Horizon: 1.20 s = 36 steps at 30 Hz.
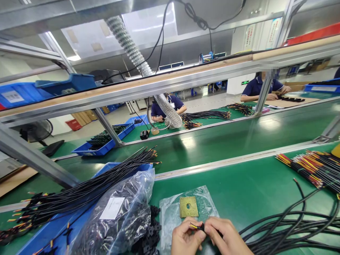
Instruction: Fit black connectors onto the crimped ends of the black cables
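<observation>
Near the bottom centre, my left hand pinches a black cable close to its end, where thin yellow and red wires stick out. Pressed up against it, my right hand has its fingers closed on the same cable, at a small black part around it; the fingers hide most of that part. Just beyond my hands, a yellow-green sponge with a hole in its middle lies on a clear plastic bag. Small black plastic parts are heaped left of my hands.
Loose black cables curl at right, below bundled wire ends. At left, a bag of black parts and long cables lie over a blue bin. A metal frame and duct stand ahead; co-workers sit beyond.
</observation>
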Motion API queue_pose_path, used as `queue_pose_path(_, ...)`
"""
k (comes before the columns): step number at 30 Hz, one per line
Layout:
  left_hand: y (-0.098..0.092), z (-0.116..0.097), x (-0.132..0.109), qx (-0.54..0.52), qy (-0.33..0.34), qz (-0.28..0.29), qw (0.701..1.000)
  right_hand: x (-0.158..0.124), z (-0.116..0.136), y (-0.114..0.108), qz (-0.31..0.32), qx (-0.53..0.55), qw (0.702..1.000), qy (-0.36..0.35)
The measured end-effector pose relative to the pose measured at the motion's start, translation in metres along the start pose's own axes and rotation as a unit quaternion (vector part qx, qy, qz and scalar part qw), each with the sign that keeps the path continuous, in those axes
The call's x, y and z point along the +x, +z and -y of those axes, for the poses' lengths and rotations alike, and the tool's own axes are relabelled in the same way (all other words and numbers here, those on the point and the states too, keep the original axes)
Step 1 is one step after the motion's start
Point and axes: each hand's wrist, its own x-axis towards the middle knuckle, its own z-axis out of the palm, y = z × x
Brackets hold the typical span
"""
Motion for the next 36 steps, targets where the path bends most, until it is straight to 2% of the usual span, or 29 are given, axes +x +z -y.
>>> queue_pose_path(3,-0.003,-0.016,0.003,0.013,-0.005,-0.041,0.999,0.016,-0.007,-0.024,-0.051,-0.146,0.984,-0.086)
queue_pose_path(5,-0.010,-0.031,0.007,0.027,0.010,-0.088,0.996,0.033,-0.018,-0.045,-0.105,-0.285,0.943,-0.134)
queue_pose_path(7,-0.021,-0.045,0.011,0.050,0.018,-0.124,0.991,0.047,-0.029,-0.062,-0.133,-0.345,0.921,-0.123)
queue_pose_path(9,-0.032,-0.056,0.015,0.072,0.010,-0.143,0.987,0.050,-0.034,-0.065,-0.147,-0.366,0.913,-0.102)
queue_pose_path(10,-0.037,-0.059,0.016,0.078,0.003,-0.149,0.986,0.046,-0.034,-0.062,-0.142,-0.371,0.912,-0.099)
queue_pose_path(12,-0.042,-0.061,0.017,0.084,0.000,-0.155,0.984,0.028,-0.030,-0.044,-0.077,-0.351,0.927,-0.104)
queue_pose_path(14,-0.045,-0.061,0.017,0.088,0.012,-0.151,0.985,0.004,-0.024,-0.022,0.074,-0.279,0.951,-0.110)
queue_pose_path(15,-0.045,-0.060,0.017,0.089,0.019,-0.147,0.985,-0.007,-0.021,-0.012,0.143,-0.242,0.953,-0.109)
queue_pose_path(16,-0.046,-0.060,0.017,0.090,0.022,-0.145,0.985,-0.015,-0.019,-0.004,0.189,-0.208,0.954,-0.101)
queue_pose_path(17,-0.047,-0.059,0.018,0.090,0.020,-0.143,0.985,-0.019,-0.017,0.000,0.207,-0.183,0.957,-0.087)
queue_pose_path(18,-0.048,-0.059,0.018,0.090,0.015,-0.143,0.986,-0.020,-0.015,0.002,0.199,-0.165,0.964,-0.067)
queue_pose_path(20,-0.050,-0.060,0.019,0.090,0.008,-0.147,0.985,-0.014,-0.013,-0.003,0.136,-0.147,0.979,-0.029)
queue_pose_path(22,-0.052,-0.062,0.020,0.090,0.007,-0.156,0.984,-0.001,-0.014,-0.011,0.072,-0.180,0.981,-0.022)
queue_pose_path(24,-0.054,-0.064,0.022,0.089,0.011,-0.167,0.982,0.011,-0.020,-0.014,0.047,-0.282,0.956,-0.063)
queue_pose_path(26,-0.055,-0.066,0.023,0.087,0.011,-0.173,0.981,0.018,-0.031,-0.011,0.051,-0.385,0.915,-0.110)
queue_pose_path(28,-0.057,-0.066,0.024,0.084,0.008,-0.173,0.981,0.021,-0.042,-0.005,0.057,-0.436,0.887,-0.140)
queue_pose_path(33,-0.064,-0.068,0.024,0.087,0.006,-0.177,0.980,0.026,-0.058,0.008,0.050,-0.475,0.866,-0.146)
queue_pose_path(36,-0.076,-0.077,0.018,0.142,0.022,-0.180,0.973,0.028,-0.058,0.014,0.039,-0.490,0.860,-0.138)
